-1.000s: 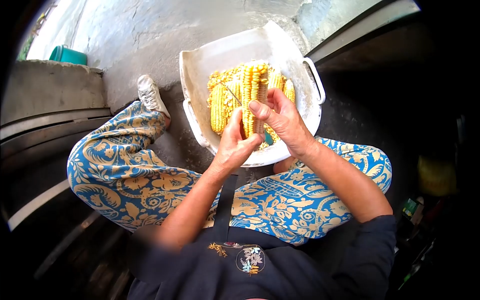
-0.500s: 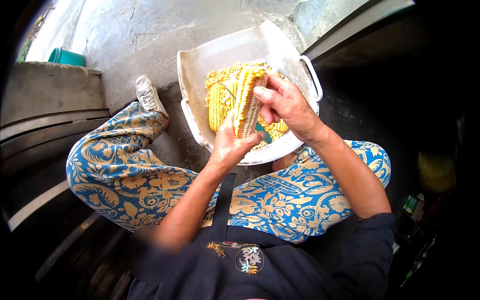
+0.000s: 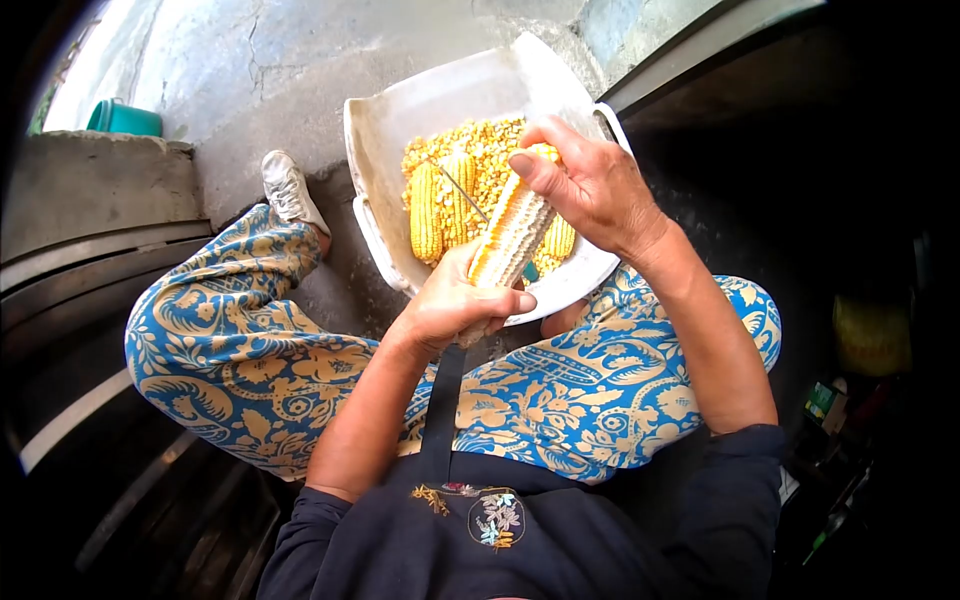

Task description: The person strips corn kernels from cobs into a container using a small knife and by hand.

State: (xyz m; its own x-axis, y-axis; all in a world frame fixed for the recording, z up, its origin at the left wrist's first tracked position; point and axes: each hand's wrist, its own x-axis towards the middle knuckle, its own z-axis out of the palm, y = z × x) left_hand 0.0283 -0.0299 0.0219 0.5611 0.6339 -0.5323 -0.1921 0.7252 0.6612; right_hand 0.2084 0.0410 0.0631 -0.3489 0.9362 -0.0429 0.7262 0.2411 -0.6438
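Observation:
A partly stripped corn cob (image 3: 515, 232) slants over the white tub (image 3: 440, 92), its pale bare side facing up and some yellow kernels left along it. My left hand (image 3: 462, 297) is closed round its lower end. Around the upper end my right hand (image 3: 585, 180) is closed, thumb on top. Below lie loose yellow kernels (image 3: 468, 137) and whole ears of corn (image 3: 426, 212). A thin metal rod (image 3: 462, 188), perhaps a screwdriver shaft, sticks up among them; a bit of green (image 3: 530, 270) shows beside the cob.
The tub has a handle (image 3: 612, 126) on its right side and stands between my legs. My white shoe (image 3: 290, 187) is to its left. Farther left, a green bucket (image 3: 125, 118) stands by a low concrete wall (image 3: 100, 185). Dark shadow fills the right side.
The cob has been turned, showing more of its bare side. My right hand has shifted from its side to grip its upper end. The camera view has moved slightly.

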